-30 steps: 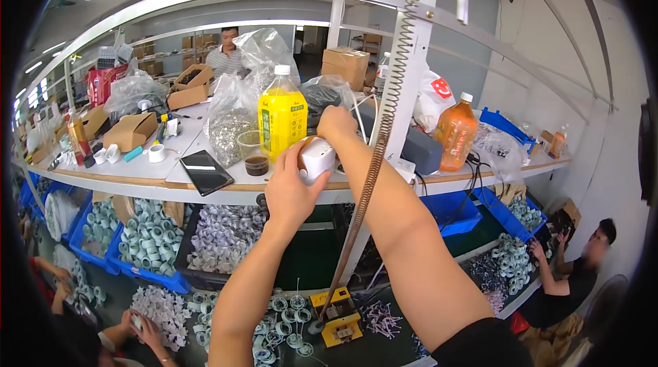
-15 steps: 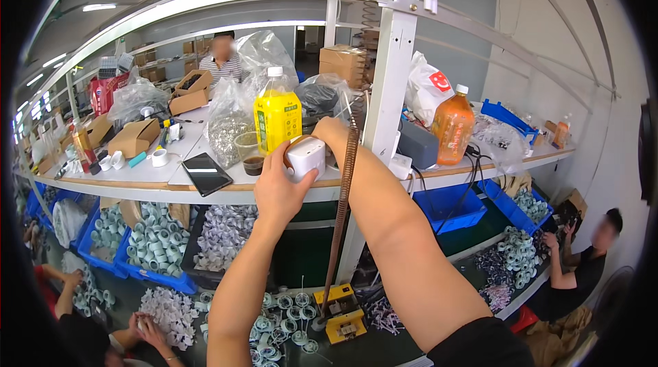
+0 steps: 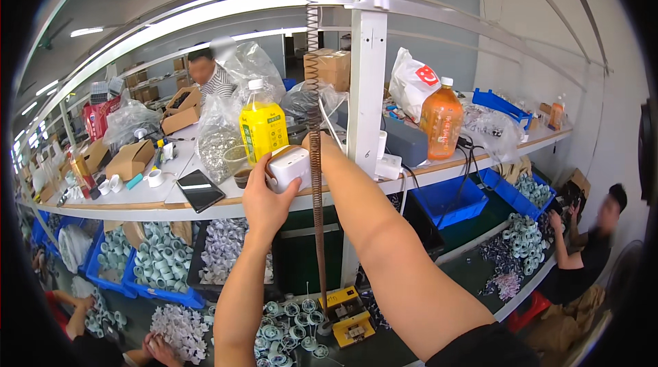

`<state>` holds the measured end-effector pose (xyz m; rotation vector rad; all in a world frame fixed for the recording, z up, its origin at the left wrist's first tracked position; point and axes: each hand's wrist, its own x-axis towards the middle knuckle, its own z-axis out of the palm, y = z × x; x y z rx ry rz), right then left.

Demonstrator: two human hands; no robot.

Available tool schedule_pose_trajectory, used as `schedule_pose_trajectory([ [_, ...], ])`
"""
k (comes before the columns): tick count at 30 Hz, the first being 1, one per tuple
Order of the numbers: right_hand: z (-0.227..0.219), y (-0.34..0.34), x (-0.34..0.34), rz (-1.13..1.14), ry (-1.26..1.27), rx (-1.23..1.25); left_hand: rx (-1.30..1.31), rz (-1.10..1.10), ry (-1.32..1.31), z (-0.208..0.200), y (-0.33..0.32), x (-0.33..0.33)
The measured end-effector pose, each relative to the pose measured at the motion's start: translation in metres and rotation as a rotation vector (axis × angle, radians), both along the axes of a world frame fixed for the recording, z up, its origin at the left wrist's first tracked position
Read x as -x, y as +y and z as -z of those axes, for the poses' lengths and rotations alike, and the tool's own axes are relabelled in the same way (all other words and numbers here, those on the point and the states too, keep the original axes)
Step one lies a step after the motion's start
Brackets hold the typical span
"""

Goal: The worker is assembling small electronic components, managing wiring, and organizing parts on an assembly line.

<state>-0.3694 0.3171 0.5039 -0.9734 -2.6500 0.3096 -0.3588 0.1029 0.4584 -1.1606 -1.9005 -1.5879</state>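
Note:
My left hand [image 3: 266, 197] is closed around a white, rounded box-shaped device [image 3: 289, 165] with a brown strip along one side, held at the front edge of the white shelf [image 3: 164, 196]. My right hand [image 3: 325, 142] reaches over the shelf just right of the device. Its fingers are hidden behind the device and a brown coiled spring [image 3: 316, 189] hanging in front. A yellow drink bottle [image 3: 262, 124] stands behind the device. Beside the left hand is a clear cup of dark liquid [image 3: 241, 176]. A black phone [image 3: 199, 190] lies farther left.
A white post [image 3: 367, 86] rises right of my right hand, near a grey box [image 3: 404, 141] and an orange bottle [image 3: 441, 120]. Blue bins [image 3: 449, 202] and heaped pale green parts [image 3: 161, 257] lie below. A yellow fixture [image 3: 346, 315] stands underneath. Co-workers [image 3: 589, 250] sit at both sides.
The view has turned slightly, so post, spring and bottles appear farther left. My left hand still grips the white device. The person behind the shelf has leaned down to the left.

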Motion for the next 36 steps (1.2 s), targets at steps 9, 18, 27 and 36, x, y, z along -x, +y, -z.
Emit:
schedule_pose_trajectory([
  [9, -0.008, -0.022, -0.032, -0.028, 0.022, -0.037, 0.033, 0.028, -0.048, -0.004, -0.004, -0.002],
  [18, -0.018, -0.039, -0.035, 0.142, 0.101, -0.013, -0.001, 0.017, 0.013, -0.002, -0.004, 0.004],
  [27, -0.038, -0.016, -0.012, 0.153, 1.412, -0.055, -0.029, 0.001, 0.053, 0.004, 0.010, 0.001],
  [36, -0.015, -0.085, -0.090, -0.359, 1.218, 0.277, -0.106, 0.046, 0.034, 0.001, -0.001, -0.017],
])
